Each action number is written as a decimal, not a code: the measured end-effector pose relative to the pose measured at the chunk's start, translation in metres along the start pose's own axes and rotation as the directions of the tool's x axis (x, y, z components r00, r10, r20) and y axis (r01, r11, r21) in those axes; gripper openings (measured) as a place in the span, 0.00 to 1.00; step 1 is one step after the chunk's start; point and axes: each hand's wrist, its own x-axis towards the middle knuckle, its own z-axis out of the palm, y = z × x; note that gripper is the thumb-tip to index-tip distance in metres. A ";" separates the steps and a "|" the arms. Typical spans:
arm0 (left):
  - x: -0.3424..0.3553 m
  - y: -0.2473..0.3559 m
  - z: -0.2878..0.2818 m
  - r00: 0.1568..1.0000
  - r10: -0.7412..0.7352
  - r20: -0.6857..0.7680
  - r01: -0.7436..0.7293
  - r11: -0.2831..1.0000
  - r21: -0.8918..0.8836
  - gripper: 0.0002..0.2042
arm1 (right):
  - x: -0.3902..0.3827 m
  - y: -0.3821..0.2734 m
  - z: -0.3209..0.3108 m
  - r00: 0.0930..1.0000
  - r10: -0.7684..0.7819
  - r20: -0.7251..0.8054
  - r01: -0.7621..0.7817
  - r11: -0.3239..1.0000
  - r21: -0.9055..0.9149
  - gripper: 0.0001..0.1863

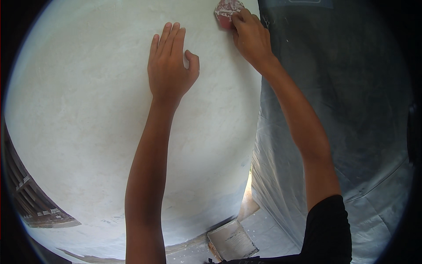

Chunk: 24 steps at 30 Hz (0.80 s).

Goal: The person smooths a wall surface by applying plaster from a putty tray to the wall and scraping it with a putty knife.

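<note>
In front of me stretches a white, faintly mottled plastered wall (92, 110). My left hand (170, 66) lies flat against it, fingers stretched out together and thumb set apart, holding nothing. Up by the wall's right edge, my right hand (254, 38) grips a red scraper (226, 22) smeared with white filler. The scraper rests at the wall's surface near the top of the view. My fingers cover part of it, so its exact shape is hard to tell.
Dark grey plastic sheeting (351, 101) hangs along the wall's right edge. Low down near my body is a squarish, whitish-smeared object (233, 240), possibly a tray. A dark slatted wooden frame (37, 198) sits at the lower left.
</note>
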 end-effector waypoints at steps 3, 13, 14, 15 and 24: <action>0.002 0.002 0.000 1.000 -0.002 -0.006 0.002 1.000 -0.004 0.22 | -0.022 -0.003 -0.002 0.999 -0.035 0.025 0.037 0.998 -0.051 0.15; -0.001 0.000 0.000 1.000 -0.005 0.010 0.005 1.000 0.013 0.22 | -0.048 -0.023 -0.055 0.992 0.122 -0.020 -0.109 0.938 0.329 0.19; -0.001 0.000 -0.001 1.000 -0.001 0.014 0.001 1.000 0.017 0.22 | -0.032 -0.017 -0.054 0.987 0.124 -0.099 -0.091 0.954 0.285 0.17; 0.001 0.001 -0.001 1.000 -0.002 0.010 0.002 1.000 0.013 0.22 | -0.017 -0.008 -0.051 0.987 0.125 -0.100 -0.093 0.956 0.280 0.17; 0.000 0.000 -0.001 1.000 0.009 0.001 -0.009 1.000 0.016 0.22 | -0.022 -0.008 0.005 1.000 -0.011 -0.002 0.011 1.000 -0.024 0.16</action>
